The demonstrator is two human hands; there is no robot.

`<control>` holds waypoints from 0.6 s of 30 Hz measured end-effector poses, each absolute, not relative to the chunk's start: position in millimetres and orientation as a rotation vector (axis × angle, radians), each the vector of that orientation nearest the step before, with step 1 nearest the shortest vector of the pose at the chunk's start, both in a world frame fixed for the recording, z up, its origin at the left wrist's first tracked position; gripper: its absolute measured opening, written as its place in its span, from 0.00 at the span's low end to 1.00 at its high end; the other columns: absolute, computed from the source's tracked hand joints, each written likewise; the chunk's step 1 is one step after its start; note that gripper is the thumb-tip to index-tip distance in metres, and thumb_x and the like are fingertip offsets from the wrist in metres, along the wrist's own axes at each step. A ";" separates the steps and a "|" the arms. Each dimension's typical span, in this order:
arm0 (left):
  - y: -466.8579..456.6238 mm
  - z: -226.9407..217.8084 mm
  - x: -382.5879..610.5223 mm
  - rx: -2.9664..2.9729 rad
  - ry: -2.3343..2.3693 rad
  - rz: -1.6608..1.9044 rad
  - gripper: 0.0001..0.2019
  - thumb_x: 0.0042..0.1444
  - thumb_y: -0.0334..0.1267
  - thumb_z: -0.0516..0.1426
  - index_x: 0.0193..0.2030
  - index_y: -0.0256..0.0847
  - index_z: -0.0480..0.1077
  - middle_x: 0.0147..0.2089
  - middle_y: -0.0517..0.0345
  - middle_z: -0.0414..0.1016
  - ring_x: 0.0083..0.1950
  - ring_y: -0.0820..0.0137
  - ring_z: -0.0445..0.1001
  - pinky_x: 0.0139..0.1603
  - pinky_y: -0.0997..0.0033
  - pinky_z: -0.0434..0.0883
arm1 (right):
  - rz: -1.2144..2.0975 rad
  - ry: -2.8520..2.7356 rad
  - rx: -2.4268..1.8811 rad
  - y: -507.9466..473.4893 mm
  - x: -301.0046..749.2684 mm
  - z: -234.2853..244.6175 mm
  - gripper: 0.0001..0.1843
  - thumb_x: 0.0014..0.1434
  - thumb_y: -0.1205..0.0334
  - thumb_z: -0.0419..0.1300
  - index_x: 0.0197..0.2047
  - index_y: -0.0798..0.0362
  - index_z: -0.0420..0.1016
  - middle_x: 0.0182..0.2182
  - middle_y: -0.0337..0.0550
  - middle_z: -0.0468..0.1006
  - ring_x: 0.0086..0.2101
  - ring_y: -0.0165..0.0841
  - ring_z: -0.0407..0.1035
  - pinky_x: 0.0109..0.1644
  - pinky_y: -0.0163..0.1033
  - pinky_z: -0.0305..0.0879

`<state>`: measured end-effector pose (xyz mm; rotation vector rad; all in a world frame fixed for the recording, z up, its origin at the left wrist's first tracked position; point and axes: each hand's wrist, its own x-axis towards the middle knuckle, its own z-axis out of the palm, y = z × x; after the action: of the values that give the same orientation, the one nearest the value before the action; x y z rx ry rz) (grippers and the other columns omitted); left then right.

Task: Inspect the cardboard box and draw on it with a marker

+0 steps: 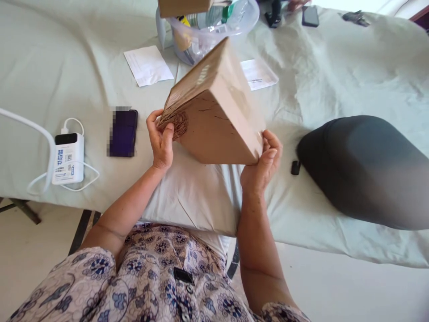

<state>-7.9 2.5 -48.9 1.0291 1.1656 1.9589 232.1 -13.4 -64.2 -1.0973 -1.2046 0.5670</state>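
We cannot see the far side of the brown box (214, 120), and the print on its left face is too blurred to read. The box is in the air above the near edge of the table (50, 71), tilted, with 1 corner pointing up and away from us. The left hand (161, 142) grips its lower left corner, with the thumb on the near face. The right hand (263, 160) closes on the lower right corner, so both hands are holding the box.

The box hides a part of the clear plastic tub (217, 31) at the far edge; we cannot make out what is in it. A second cardboard box (184, 6) is cut off at the top. A part of the dark phone (124, 133) is blurred. Near the left edge lies a white power bank (68, 157) with its cable. A paper sheet (148, 65) lies left of the tub. A big dark cushion (365, 170) fills the right side, with a small black piece (295, 167) just beside it.
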 end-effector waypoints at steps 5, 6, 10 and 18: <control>8.8 -57.0 -18.7 1.053 1.403 1.932 0.31 0.60 0.75 0.56 0.35 0.45 0.68 0.34 0.59 0.66 0.40 0.66 0.70 0.49 0.65 0.72 | 0.492 -1.282 -1.011 -12.9 231.7 -61.5 0.39 0.65 0.26 0.52 0.68 0.42 0.67 0.66 0.52 0.71 0.71 0.51 0.65 0.78 0.67 0.58; 10.1 -57.9 -19.6 1.075 1.446 1.912 0.31 0.60 0.74 0.56 0.34 0.45 0.68 0.33 0.60 0.65 0.39 0.66 0.69 0.48 0.64 0.71 | 0.472 -1.296 -1.041 -13.6 231.8 -59.4 0.39 0.65 0.26 0.51 0.68 0.42 0.67 0.67 0.53 0.71 0.71 0.51 0.65 0.78 0.67 0.58; 12.2 -60.3 -18.4 1.115 1.413 1.937 0.29 0.58 0.72 0.61 0.43 0.44 0.73 0.40 0.56 0.74 0.46 0.64 0.76 0.55 0.63 0.73 | 0.400 -1.323 -1.124 -16.1 232.3 -52.8 0.38 0.67 0.28 0.51 0.68 0.45 0.69 0.65 0.55 0.72 0.70 0.51 0.66 0.76 0.66 0.62; 2.6 -58.6 -13.9 1.579 1.404 1.943 0.34 0.67 0.70 0.50 0.69 0.48 0.61 0.67 0.46 0.70 0.69 0.57 0.74 0.72 0.55 0.71 | 0.393 -1.396 -0.982 -12.6 233.6 -68.3 0.31 0.66 0.36 0.59 0.66 0.41 0.72 0.63 0.49 0.75 0.68 0.49 0.69 0.76 0.64 0.63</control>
<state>-13.9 2.6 -58.6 1.5785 1.4041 1.9427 233.6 -12.6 -68.3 -0.9817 -1.3960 0.3932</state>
